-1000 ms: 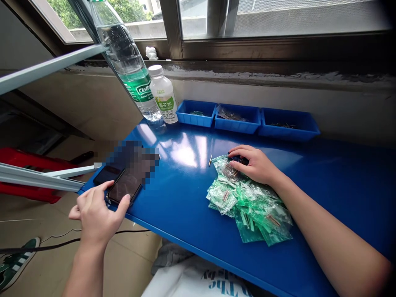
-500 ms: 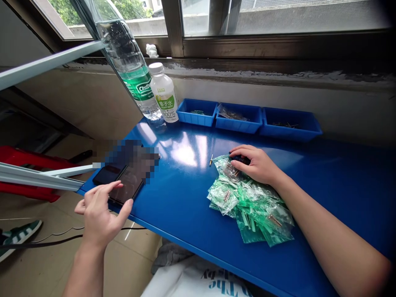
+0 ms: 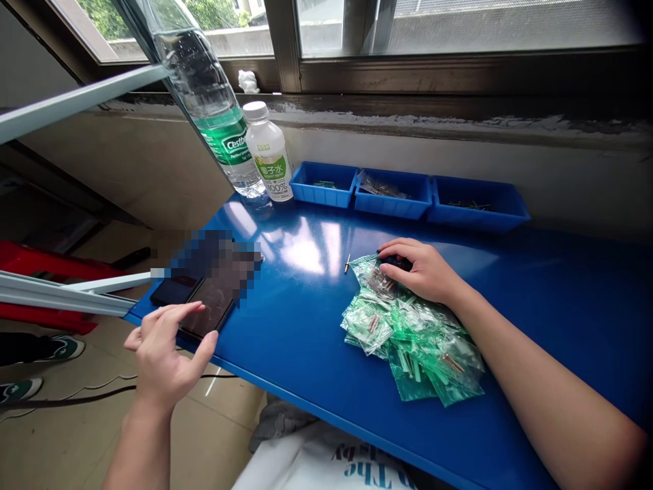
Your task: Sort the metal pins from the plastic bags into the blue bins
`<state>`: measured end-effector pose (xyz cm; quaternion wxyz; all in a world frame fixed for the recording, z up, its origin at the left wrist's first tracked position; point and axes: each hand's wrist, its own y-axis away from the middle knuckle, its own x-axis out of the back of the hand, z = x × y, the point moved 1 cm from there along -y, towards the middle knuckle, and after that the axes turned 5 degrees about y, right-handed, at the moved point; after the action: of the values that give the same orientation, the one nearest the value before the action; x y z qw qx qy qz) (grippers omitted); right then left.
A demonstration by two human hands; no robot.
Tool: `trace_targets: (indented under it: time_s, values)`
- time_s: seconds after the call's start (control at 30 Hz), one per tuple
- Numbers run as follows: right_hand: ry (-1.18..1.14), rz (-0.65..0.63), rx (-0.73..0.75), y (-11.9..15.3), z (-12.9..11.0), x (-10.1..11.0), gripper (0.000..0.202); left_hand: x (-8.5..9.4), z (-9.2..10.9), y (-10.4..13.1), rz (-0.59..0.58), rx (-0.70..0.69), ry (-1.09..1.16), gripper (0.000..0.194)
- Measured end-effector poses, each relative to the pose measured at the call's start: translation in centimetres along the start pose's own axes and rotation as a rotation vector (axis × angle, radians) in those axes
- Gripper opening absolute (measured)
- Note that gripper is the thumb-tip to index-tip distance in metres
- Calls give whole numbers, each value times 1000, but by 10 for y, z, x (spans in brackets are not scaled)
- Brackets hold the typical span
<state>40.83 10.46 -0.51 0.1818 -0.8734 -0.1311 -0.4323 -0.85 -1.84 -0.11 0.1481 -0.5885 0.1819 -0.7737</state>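
**Left hand (image 3: 166, 354) spread at smartphone (image 3: 219, 301), right hand (image 3: 422, 273) on green plastic bags (image 3: 408, 337)**

In the head view, a bottle (image 3: 224, 139) at ten o'clock read "Cestb", its label and top cut off; the coconut water bottle (image 3: 272, 160) beside it read "100%". Upside-down lettering on the shirt (image 3: 306, 459) at six included "The".

The smartphone lay at eight o'clock, its long axis running from seven to one; pixelation hid its far end. The left hand's thumb and fingers stood wide apart over its near end; contact was unclear. At four o'clock, the right hand's fingers curved over a dark object (image 3: 396, 261), mostly hidden; whether they gripped it could not be told.
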Motion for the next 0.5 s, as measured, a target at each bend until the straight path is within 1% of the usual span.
trace_targets:
  time_s: [0.17,0.3,0.4,0.5]
  values:
    - [-6,11,10,0,0,0,21,-3,-5,-1,29,-9,-50,32]
    - [-6,14,17,0,0,0,20,-4,-7,-2,16,18,-71,32]
    - [0,16,13,0,0,0,21,-3,-6,-2,30,21,-49,32]
    - [-4,21,17,0,0,0,21,-2,-3,-2,50,9,24,34]
